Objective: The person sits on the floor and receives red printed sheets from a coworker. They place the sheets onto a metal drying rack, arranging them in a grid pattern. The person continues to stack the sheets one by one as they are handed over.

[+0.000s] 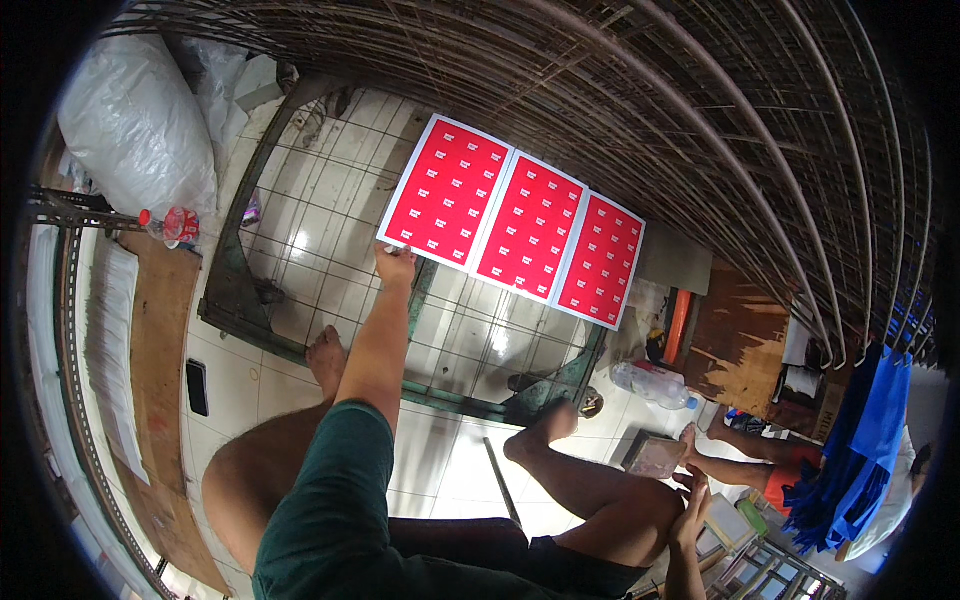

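A white-bordered sheet with three red panels, each dotted with small white print, lies over a wire shelf in a dark green metal frame. My left hand reaches forward and pinches the sheet's near left corner, thumb and fingers closed at its edge. Lower right, beside my bent right knee, is my right hand. Its fingers are stretched out and hold nothing I can see. My bare feet stand by the frame's near side.
Raised wire shelves arch across the top. A stuffed white plastic bag, a red-capped bottle and a phone are at left. At right are a clear bottle, blue cloth and another person's legs.
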`<state>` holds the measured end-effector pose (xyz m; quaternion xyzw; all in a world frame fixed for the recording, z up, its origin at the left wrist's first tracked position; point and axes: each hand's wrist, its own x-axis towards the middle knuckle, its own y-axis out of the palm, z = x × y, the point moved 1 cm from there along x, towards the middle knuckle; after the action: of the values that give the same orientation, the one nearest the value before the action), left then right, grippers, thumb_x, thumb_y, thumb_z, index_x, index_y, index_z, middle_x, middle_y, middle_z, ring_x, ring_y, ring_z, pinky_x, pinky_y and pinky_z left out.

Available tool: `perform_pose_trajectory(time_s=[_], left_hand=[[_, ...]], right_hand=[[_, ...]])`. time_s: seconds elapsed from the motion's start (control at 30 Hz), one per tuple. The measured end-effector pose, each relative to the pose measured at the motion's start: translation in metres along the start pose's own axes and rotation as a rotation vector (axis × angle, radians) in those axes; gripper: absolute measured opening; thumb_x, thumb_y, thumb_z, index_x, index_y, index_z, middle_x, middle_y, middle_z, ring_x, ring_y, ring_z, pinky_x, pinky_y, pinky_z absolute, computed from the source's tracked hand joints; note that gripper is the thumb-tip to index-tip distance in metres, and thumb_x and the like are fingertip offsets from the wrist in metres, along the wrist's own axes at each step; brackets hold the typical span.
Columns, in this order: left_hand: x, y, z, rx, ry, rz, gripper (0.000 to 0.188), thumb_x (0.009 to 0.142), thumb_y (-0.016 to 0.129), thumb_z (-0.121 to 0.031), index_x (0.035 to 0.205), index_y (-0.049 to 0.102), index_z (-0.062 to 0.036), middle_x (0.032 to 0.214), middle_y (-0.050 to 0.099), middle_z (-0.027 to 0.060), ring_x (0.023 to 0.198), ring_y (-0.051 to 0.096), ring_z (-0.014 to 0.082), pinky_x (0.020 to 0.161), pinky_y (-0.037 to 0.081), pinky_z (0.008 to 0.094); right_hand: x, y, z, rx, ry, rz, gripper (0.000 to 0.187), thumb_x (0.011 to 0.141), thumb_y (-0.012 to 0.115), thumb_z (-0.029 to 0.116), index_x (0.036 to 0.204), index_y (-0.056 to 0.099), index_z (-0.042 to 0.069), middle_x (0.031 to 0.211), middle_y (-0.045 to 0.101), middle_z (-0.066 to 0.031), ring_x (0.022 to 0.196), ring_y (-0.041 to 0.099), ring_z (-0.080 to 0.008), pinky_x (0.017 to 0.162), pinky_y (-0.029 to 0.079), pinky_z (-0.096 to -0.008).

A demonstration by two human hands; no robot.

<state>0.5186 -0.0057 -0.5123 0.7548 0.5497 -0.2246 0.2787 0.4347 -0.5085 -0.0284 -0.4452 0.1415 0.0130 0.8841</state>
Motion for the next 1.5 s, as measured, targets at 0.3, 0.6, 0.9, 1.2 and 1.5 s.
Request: perform_pose_trajectory(time_s=[0.3, 0.6, 0.9, 1.2, 1.5], left_hand=[[-0.013, 0.004, -0.011, 0.178, 0.053, -0.016, 0.04, 0.077, 0.06, 0.01, 0.108, 0.038, -0.0043, 0.084, 0.056, 0.0141, 0.075, 0.061, 0.0216, 0.064, 0.057, 0.0348], [-0.012, -0.003, -0.001, 0.347, 0.034, 0.025, 0.051, 0.076, 0.063, 0.006, 0.118, 0.034, -0.002, 0.087, 0.054, 0.0153, 0.074, 0.06, 0.0228, 0.063, 0.056, 0.0346], [-0.082, -0.097, 0.019, 0.758, 0.082, 0.016, 0.064, 0.067, 0.076, -0.028, 0.115, 0.047, 0.0016, 0.091, 0.064, 0.0186, 0.084, 0.063, 0.0291, 0.077, 0.048, 0.0383], [-0.254, -0.115, -0.047, 1.64, 0.206, 0.838, 0.06, 0.069, 0.071, -0.038, 0.115, 0.05, -0.0058, 0.093, 0.065, 0.0146, 0.093, 0.061, 0.0298, 0.083, 0.046, 0.0369], [-0.275, -0.186, -0.06, 1.793, 0.395, 0.908, 0.065, 0.069, 0.07, -0.046, 0.114, 0.053, -0.0027, 0.109, 0.059, 0.0201, 0.106, 0.055, 0.0326, 0.091, 0.043, 0.0385]], right_hand=[[0.001, -0.003, -0.003, -0.024, 0.007, 0.056, 0.061, 0.094, 0.025, 0.052, 0.118, 0.05, 0.002, 0.109, 0.056, -0.0087, 0.092, 0.056, -0.0179, 0.076, 0.04, -0.0327], [-0.01, -0.004, -0.006, 0.02, 0.018, -0.001, 0.062, 0.093, 0.027, 0.053, 0.117, 0.051, 0.002, 0.103, 0.058, -0.0108, 0.092, 0.056, -0.019, 0.076, 0.04, -0.032], [-0.012, -0.007, -0.011, 0.172, -0.078, -0.055, 0.044, 0.093, 0.047, 0.034, 0.112, 0.05, -0.005, 0.095, 0.059, -0.0159, 0.092, 0.054, -0.0195, 0.081, 0.041, -0.0305], [-0.03, -0.01, -0.014, 0.144, -0.125, -0.144, 0.037, 0.086, 0.058, 0.029, 0.11, 0.057, 0.0, 0.084, 0.065, -0.0177, 0.074, 0.064, -0.022, 0.066, 0.05, -0.0328], [-0.055, -0.005, -0.01, 0.138, -0.287, -0.224, 0.044, 0.083, 0.054, 0.043, 0.108, 0.059, 0.007, 0.082, 0.066, -0.017, 0.076, 0.065, -0.0304, 0.07, 0.05, -0.0392]])
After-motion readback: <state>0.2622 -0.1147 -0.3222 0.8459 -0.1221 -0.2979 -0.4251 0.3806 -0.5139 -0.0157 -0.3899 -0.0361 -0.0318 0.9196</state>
